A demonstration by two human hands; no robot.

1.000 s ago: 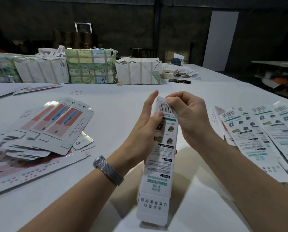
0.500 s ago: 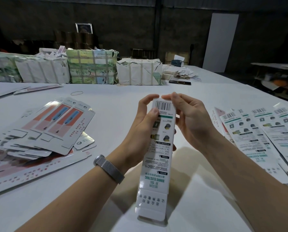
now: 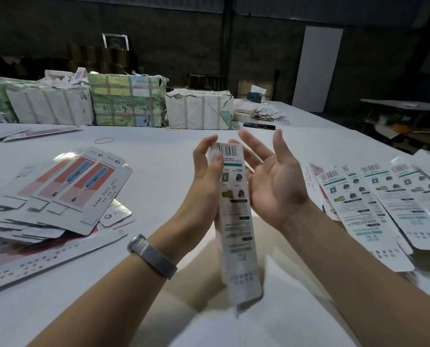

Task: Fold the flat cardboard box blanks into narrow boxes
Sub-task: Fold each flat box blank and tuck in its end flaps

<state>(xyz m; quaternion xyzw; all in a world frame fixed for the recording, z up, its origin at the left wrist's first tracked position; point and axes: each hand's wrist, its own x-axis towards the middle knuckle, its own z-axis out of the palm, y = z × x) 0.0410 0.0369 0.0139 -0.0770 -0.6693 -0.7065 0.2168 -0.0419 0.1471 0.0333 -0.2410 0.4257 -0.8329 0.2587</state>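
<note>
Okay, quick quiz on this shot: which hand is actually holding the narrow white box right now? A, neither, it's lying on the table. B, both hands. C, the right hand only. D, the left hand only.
D: the left hand grips the narrow box near its barcode end, while the right hand is spread open beside it, palm up.

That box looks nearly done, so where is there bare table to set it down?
Bare table lies ahead of the hands, between the red-printed blanks on the left and the white blanks on the right, up to the wrapped bundles. Both sides are crowded. The left hand grips the box.
</note>
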